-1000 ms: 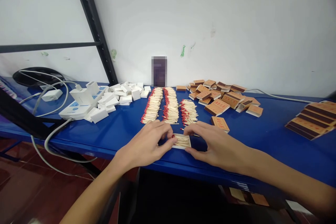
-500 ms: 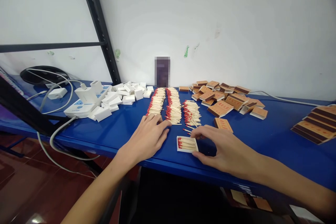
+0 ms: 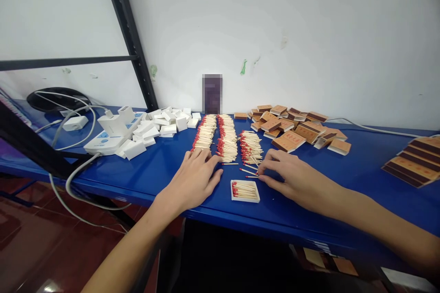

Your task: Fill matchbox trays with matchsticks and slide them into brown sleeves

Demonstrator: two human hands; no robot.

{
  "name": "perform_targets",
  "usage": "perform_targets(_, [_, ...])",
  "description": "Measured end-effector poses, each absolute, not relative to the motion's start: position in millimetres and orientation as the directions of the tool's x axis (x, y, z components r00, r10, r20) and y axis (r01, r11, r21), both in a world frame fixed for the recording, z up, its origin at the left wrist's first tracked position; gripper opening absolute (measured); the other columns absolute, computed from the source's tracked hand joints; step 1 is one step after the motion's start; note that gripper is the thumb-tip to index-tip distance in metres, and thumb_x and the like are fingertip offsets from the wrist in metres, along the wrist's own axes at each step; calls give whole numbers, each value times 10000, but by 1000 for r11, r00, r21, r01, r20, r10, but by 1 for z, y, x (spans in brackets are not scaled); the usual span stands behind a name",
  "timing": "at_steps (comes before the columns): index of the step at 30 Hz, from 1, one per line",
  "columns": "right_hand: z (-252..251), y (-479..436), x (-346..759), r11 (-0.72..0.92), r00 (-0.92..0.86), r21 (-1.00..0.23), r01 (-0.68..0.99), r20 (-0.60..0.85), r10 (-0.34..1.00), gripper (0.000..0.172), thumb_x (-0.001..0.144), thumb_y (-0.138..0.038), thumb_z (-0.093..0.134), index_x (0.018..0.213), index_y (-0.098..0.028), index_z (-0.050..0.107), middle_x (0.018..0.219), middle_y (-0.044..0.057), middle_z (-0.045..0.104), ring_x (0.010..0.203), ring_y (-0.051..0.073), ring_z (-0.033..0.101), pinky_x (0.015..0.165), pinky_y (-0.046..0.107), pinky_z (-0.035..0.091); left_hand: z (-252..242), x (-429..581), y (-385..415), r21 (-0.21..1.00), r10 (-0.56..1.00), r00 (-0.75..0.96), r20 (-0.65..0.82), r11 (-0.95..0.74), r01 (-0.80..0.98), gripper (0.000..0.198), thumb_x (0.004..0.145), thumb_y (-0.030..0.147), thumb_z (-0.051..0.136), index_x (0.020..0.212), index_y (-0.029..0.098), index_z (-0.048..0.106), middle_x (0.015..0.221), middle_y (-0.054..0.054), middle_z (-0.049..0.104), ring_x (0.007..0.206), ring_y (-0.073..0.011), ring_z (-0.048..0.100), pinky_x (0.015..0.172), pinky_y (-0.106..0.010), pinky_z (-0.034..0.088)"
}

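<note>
A white tray (image 3: 256,196) holding red-tipped matches (image 3: 243,189) lies near the blue table's front edge. Just behind and right of it, my right hand (image 3: 292,178) pinches the ends of loose matches (image 3: 248,171) between thumb and fingertips. My left hand (image 3: 194,176) rests on the table with fingers apart, its fingertips at the near end of the left match row (image 3: 205,132). Two more rows of matches, a middle one (image 3: 227,139) and a shorter right one (image 3: 250,146), stretch back from between the hands.
White trays (image 3: 168,123) are heaped at the left beside a power strip (image 3: 108,139) with cables. Brown matchbox sleeves (image 3: 290,141) lie piled at the right rear, and stacked ones (image 3: 414,160) at the far right. A black metal post (image 3: 129,32) rises at the left.
My right hand has let go of the filled tray and moved up to the loose matches behind it. The sleeve formerly by my right hand is now hidden. My left hand has barely moved.
</note>
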State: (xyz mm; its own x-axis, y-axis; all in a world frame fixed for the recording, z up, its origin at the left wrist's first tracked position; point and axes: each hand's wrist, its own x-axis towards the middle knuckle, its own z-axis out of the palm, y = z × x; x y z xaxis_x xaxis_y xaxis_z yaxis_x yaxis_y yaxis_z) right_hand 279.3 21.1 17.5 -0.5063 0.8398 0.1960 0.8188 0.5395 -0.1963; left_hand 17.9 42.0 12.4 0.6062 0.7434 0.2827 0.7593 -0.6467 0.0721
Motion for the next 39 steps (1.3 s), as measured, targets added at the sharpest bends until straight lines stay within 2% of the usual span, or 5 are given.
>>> perform_targets(7, [17, 21, 280, 561, -539, -159, 813, 161, 827, 259, 1002, -304, 386, 852, -203, 572, 897, 60, 589, 807, 211, 554, 739, 382, 432, 12, 16, 42, 115, 757, 585, 291, -635, 764, 250, 1019, 307, 378, 1076, 203, 598, 1075, -84, 585, 1037, -267, 512, 867, -431, 403])
perform_targets(20, [37, 4, 262, 585, -563, -304, 752, 164, 810, 200, 980, -321, 455, 847, -225, 570, 855, 27, 611, 762, 178, 559, 680, 304, 420, 8, 14, 46, 213, 785, 546, 294, -610, 763, 201, 1011, 279, 401, 937, 205, 572, 979, -47, 615, 939, -239, 491, 799, -408, 362])
perform_targets(27, [35, 27, 281, 568, -534, -224, 792, 196, 822, 143, 957, -278, 475, 875, -215, 573, 834, 28, 604, 757, 181, 563, 675, 301, 412, 8, 14, 46, 207, 772, 538, 337, -619, 758, 208, 1023, 273, 381, 911, 201, 540, 981, -47, 596, 926, -234, 487, 777, -398, 357])
perform_targets(35, [20, 33, 266, 582, -564, -151, 799, 146, 813, 147, 977, -259, 466, 879, -217, 568, 908, 35, 621, 799, 194, 583, 690, 311, 402, 24, 34, 15, 301, 680, 652, 335, -733, 611, 155, 1009, 273, 428, 960, 210, 561, 1031, -40, 545, 1002, -221, 472, 892, -400, 390])
perform_targets(39, [18, 35, 262, 555, -537, -135, 821, 152, 830, 172, 975, -209, 432, 827, -204, 519, 862, 38, 609, 752, 181, 565, 668, 307, 388, 19, 33, 24, 246, 704, 629, 330, -707, 663, 211, 1020, 292, 409, 1106, 220, 588, 1075, -57, 560, 1046, -244, 488, 903, -424, 394])
